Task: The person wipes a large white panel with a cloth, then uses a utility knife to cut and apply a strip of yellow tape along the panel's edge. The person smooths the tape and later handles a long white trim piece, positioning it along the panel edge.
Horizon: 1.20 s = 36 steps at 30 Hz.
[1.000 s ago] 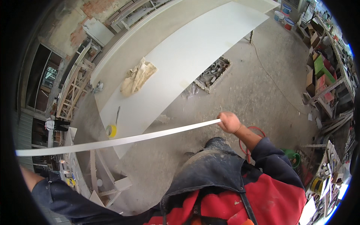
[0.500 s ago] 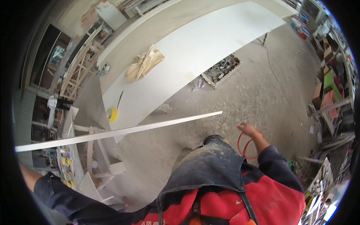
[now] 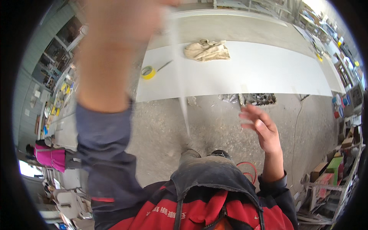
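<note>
My left hand is raised high and close, smeared by motion. From its fingers a long thin white strip hangs down toward the floor, and the hand seems closed on it. My right hand is held out over the floor, fingers apart, with nothing in it. Beyond both hands lies a large white board. On the board are a crumpled beige cloth, a roll of yellow tape and a thin dark stick.
A box of scraps stands at the board's near edge. A red hose loops by my right side. Shelves with boxes line the right. A person in a pink top is at the far left.
My left hand has risen into view from the left, swinging the strip from nearly level to steep. My right hand has moved forward and its fingers have spread. The view has turned left.
</note>
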Motion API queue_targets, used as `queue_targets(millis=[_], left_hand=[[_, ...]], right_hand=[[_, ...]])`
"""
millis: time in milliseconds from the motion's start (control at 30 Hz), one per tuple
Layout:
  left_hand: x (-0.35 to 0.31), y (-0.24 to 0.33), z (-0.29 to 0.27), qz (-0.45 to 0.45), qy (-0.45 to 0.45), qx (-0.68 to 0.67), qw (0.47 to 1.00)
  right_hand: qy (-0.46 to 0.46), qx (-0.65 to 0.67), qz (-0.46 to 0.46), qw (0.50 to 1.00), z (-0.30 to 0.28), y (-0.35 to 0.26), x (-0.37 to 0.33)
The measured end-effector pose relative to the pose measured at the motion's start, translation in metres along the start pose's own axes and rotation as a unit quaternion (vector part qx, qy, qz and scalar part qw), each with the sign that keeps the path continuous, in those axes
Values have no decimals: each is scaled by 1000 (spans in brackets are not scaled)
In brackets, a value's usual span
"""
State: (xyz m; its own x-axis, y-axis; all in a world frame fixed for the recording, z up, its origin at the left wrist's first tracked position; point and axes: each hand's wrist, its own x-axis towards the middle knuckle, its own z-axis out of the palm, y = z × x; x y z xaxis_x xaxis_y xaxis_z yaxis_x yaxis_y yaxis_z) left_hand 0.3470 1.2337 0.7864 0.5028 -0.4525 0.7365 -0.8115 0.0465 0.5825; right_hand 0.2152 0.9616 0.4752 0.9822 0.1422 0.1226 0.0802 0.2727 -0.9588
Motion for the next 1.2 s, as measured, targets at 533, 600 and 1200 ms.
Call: queue_targets(millis=[533, 600, 1200], left_hand=[[-147, -95, 168, -39, -76, -57, 995], [-175, -103, 144, -31, -49, -28, 998], [-603, -255, -54, -600, 560, -275, 500]], right_hand=[[245, -301, -235, 891, 55, 62, 19], [193, -158, -174, 953, 45, 48, 19], [347, 52, -44, 936, -21, 37, -12]])
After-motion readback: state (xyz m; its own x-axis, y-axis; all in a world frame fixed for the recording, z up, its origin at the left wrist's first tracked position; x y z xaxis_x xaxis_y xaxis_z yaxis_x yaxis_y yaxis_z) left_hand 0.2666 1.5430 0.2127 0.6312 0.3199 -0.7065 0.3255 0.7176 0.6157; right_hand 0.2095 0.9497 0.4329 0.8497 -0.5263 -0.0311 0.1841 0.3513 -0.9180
